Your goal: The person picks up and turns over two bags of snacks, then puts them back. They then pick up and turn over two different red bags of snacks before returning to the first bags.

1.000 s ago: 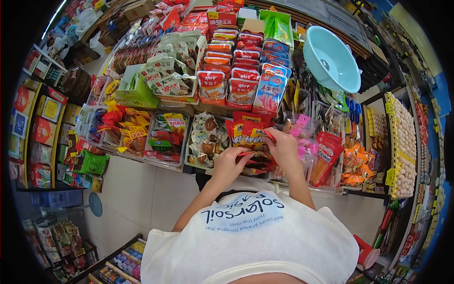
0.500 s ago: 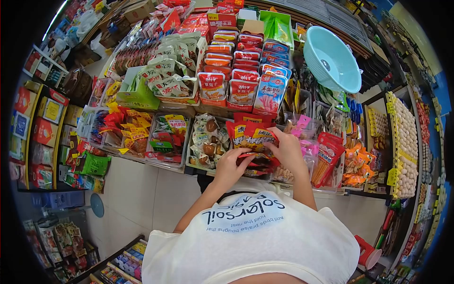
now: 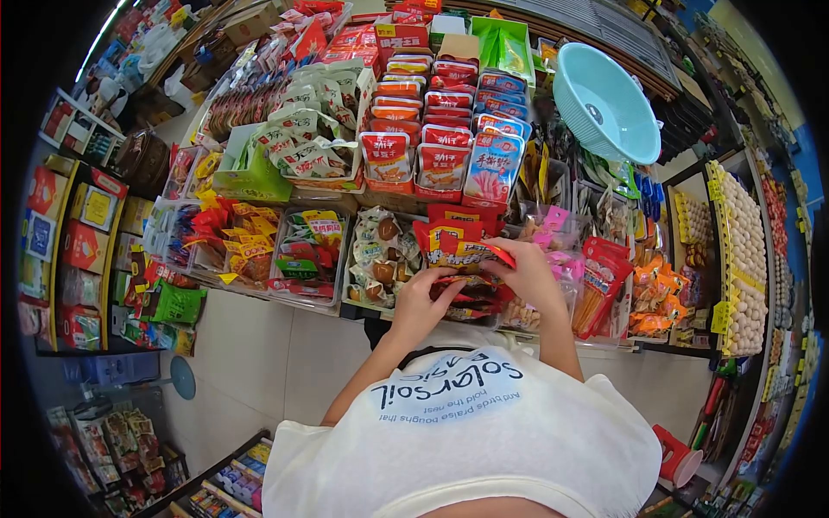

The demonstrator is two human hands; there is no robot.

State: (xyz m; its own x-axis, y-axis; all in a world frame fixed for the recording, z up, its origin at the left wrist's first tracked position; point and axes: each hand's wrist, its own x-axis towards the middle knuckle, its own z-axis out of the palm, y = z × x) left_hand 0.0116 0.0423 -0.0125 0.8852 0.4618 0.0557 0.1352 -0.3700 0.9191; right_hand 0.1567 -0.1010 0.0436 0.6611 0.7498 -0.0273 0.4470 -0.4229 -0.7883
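Both hands are at a bin of red-and-yellow snack packets [image 3: 456, 245] in the front row of the display. My right hand [image 3: 528, 278] pinches the right upper corner of the front packet between thumb and fingers. My left hand [image 3: 420, 304] is closed on the lower left edge of the packets, its thumb and forefinger near the middle. More dark red packets [image 3: 471, 302] show below and between the hands. To the left is a bin of clear-wrapped brown eggs [image 3: 380, 263]. Pink-topped bags [image 3: 563, 274] stand just right of my right hand.
Behind stand rows of upright red snack packs [image 3: 445, 166] and blue ones [image 3: 494, 168]. A light-blue plastic basket [image 3: 609, 108] lies at the back right. Egg trays [image 3: 744, 268] are stacked at the right. A red container [image 3: 678, 457] is low on the right.
My right hand has shifted slightly right and down, and the front red packet's top has tilted toward me. My left hand has hardly moved.
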